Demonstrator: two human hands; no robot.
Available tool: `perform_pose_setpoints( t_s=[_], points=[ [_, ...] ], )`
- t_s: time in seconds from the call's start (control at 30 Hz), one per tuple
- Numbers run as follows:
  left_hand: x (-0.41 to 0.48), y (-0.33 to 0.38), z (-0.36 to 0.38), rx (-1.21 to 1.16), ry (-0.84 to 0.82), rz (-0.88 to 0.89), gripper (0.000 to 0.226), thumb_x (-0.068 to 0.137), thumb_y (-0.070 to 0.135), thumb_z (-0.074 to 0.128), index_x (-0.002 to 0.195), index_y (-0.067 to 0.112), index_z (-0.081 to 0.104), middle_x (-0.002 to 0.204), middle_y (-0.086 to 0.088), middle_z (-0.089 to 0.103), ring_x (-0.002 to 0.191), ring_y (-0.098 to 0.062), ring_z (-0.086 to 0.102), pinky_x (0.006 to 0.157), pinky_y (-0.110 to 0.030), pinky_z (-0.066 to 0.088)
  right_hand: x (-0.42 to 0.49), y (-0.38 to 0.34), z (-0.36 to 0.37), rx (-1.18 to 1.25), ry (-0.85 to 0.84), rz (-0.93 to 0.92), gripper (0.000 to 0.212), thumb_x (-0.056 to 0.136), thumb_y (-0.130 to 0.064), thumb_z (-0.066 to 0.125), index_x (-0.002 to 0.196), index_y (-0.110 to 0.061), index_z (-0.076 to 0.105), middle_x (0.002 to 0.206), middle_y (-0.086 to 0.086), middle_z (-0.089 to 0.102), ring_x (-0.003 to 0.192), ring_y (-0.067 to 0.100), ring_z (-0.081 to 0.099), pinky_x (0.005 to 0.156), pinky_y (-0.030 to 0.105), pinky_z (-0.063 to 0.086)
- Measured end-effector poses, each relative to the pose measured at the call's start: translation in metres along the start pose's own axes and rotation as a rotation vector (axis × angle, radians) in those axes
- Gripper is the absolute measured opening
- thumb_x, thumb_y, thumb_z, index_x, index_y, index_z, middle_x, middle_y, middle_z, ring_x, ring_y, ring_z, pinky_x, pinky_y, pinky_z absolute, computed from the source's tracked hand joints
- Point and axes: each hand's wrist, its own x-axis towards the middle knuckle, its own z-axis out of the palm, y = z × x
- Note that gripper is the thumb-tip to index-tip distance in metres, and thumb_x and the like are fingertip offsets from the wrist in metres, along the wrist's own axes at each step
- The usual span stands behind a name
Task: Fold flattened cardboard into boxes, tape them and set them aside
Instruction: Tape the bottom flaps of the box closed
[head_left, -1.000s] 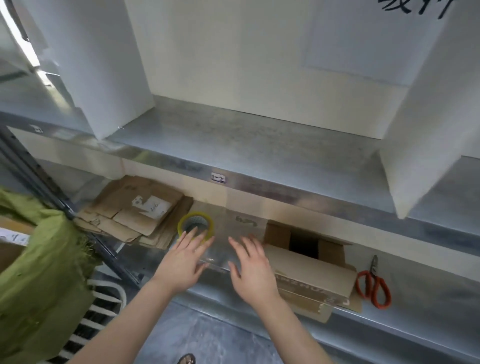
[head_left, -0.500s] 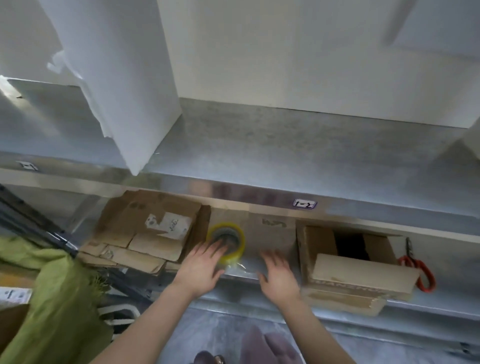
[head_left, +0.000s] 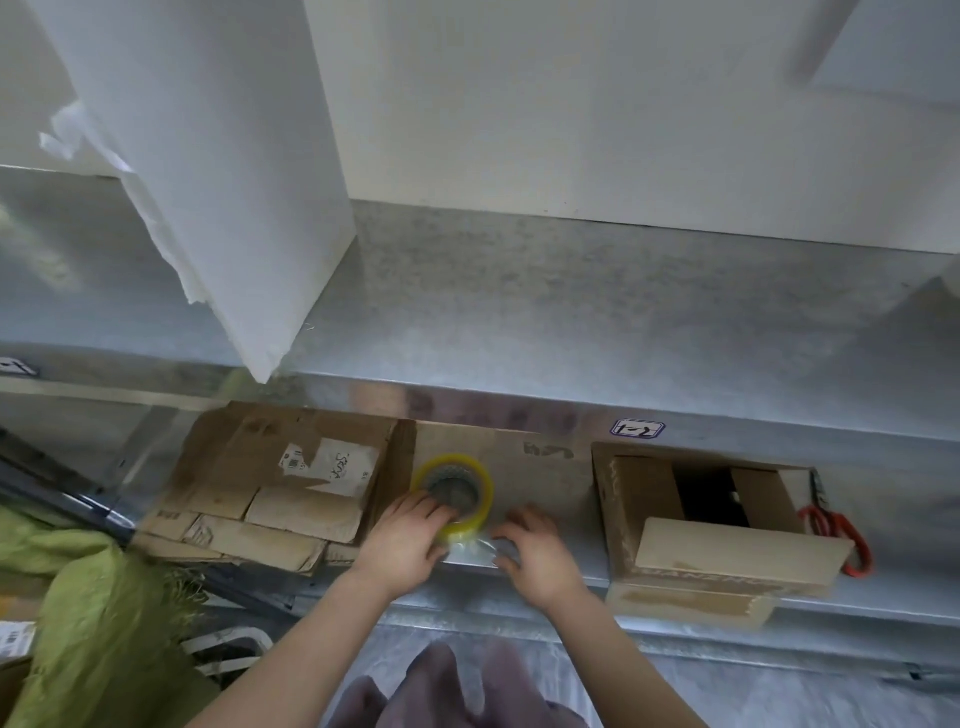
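Galvanised shelving fills the view, and on its lower shelf (head_left: 883, 597) the tape roll (head_left: 485, 499) sits on a flat cardboard sheet (head_left: 540, 483), between a stack of flattened cardboard (head_left: 270, 488) and an open box (head_left: 717, 525). The left hand (head_left: 408, 543) curls over the roll's near rim, and the right hand (head_left: 543, 553), fingers bent, is at the loose tape end (head_left: 475, 545); whether it pinches it I cannot tell. Best to lift the roll straight up, keeping the sticky end off the sheet.
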Motion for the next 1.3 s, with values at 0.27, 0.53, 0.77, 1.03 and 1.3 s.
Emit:
perform_pose_setpoints(
  t_s=[0.27,0.53,0.77,1.03,1.3],
  points=[
    [-0.002,-0.001,-0.006,-0.021,0.041,0.001,0.045,0.056,0.018,0.085,0.094,0.029,0.065,0.087,0.007,0.066,0.086,-0.021,0.064,0.077,-0.031,0.053,0.004,0.0,0.003,0.026,0.027,-0.01,0.019,0.09,-0.03,0.062,0.109,-0.026,0.066,0.128,0.002,0.047,0.125,0.023,0.038,0.101,0.03,0.036],
    [-0.002,-0.003,-0.008,-0.028,0.031,0.011,0.045,0.057,0.022,0.086,0.094,0.033,0.063,0.086,0.01,0.065,0.086,-0.018,0.064,0.076,-0.03,0.053,-0.006,0.012,0.0,0.039,0.106,0.067,0.017,0.087,-0.04,0.065,0.089,-0.024,0.07,0.104,-0.006,0.056,0.112,0.014,0.044,0.084,0.025,0.037],
    [-0.005,-0.003,-0.022,-0.057,-0.148,0.014,0.036,0.096,0.026,0.051,0.132,0.028,0.049,0.131,0.006,0.05,0.129,-0.015,0.036,0.118,-0.037,0.008,-0.022,0.003,-0.007,0.074,0.15,0.018,0.014,0.092,-0.037,0.058,0.09,-0.024,0.063,0.088,-0.007,0.063,0.094,0.016,0.053,0.073,0.031,0.039],
    [-0.007,0.008,-0.059,-0.425,-0.135,-0.071,0.039,0.093,0.034,0.048,0.131,0.032,0.047,0.124,0.011,0.052,0.116,-0.014,0.048,0.093,-0.024,0.036,-0.03,-0.017,-0.054,0.253,0.105,0.088,0.014,0.095,-0.029,0.057,0.095,-0.015,0.06,0.083,0.0,0.06,0.08,0.019,0.057,0.065,0.023,0.034],
    [-0.019,0.041,-0.079,-0.459,-0.269,0.036,0.052,0.083,0.044,0.069,0.128,0.034,0.044,0.125,0.011,0.046,0.112,-0.002,0.044,0.085,-0.011,0.036,-0.07,-0.005,-0.086,0.512,-0.024,0.182,0.019,0.087,-0.035,0.069,0.083,-0.02,0.057,0.075,-0.001,0.067,0.068,0.009,0.062,0.064,0.024,0.047]
  ],
)
